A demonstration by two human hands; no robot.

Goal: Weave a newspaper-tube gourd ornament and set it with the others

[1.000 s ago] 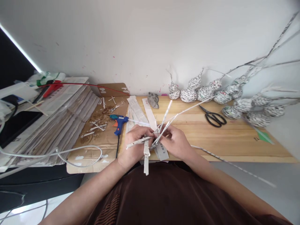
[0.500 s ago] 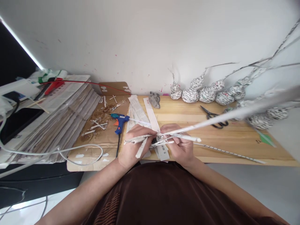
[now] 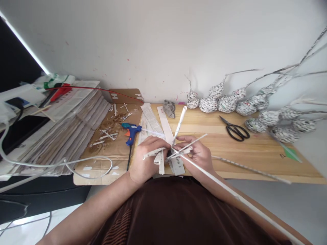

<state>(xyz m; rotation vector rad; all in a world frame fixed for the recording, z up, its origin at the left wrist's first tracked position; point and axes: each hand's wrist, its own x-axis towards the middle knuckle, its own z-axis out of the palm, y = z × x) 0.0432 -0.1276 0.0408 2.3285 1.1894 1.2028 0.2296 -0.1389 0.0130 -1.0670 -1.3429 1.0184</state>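
Several thin rolled-paper sticks cross one another in front of me, their ends fanning outward. My left hand (image 3: 150, 158) is closed on the sticks near the crossing, with short ends jutting out below its fingers. My right hand (image 3: 198, 154) is at the other side, its fingers curled in around the sticks; the exact contact is partly hidden. One long white paper stick (image 3: 224, 187) runs from the crossing over my right wrist to the lower right. A shorter paper stick (image 3: 180, 123) points up toward the wall. Flat printed paper strips (image 3: 166, 124) lie beneath my hands.
A blue glue gun (image 3: 132, 132) lies left on cardboard (image 3: 102, 166) with paper scraps. Black scissors (image 3: 234, 128) and a striped paper stick (image 3: 251, 168) lie right. Woven paper gourd shapes (image 3: 208, 103) line the wall. Stacked newspapers (image 3: 84, 119) and a white cable (image 3: 87, 158) are far left.
The long paper stick has swung from pointing up and right to pointing down and right, across my right forearm. The short ends have turned, one now pointing upward. My left hand has barely moved.
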